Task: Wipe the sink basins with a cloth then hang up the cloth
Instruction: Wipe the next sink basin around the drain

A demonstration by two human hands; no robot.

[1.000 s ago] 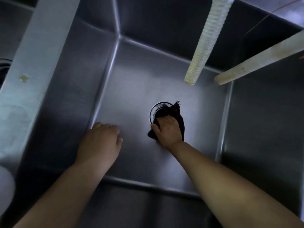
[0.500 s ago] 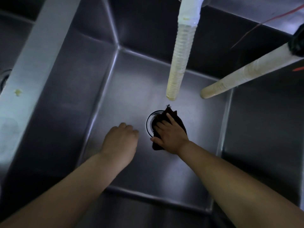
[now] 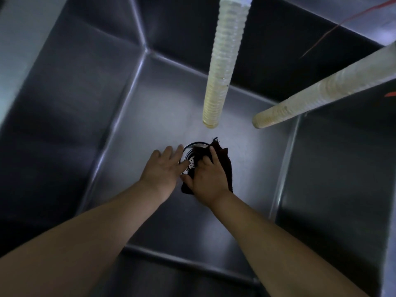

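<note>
I look down into a deep steel sink basin (image 3: 162, 116). A dark cloth (image 3: 225, 166) lies bunched on the basin floor over the right side of the round drain strainer (image 3: 192, 162). My right hand (image 3: 206, 179) presses on the cloth, its fingers curled into the fabric. My left hand (image 3: 164, 168) lies beside it with straight fingers, the fingertips touching the drain's left rim. Part of the strainer is hidden under both hands and the cloth.
Two pale ribbed hoses hang over the basin: one (image 3: 222, 67) straight down above the drain, another (image 3: 321, 91) slanting in from the right. Steel walls enclose the basin on all sides. A thin red wire (image 3: 342, 24) crosses the top right.
My left hand has slid right across the basin floor until it reaches the drain beside the right hand. The right hand stays on the cloth at the drain. The view has moved closer.
</note>
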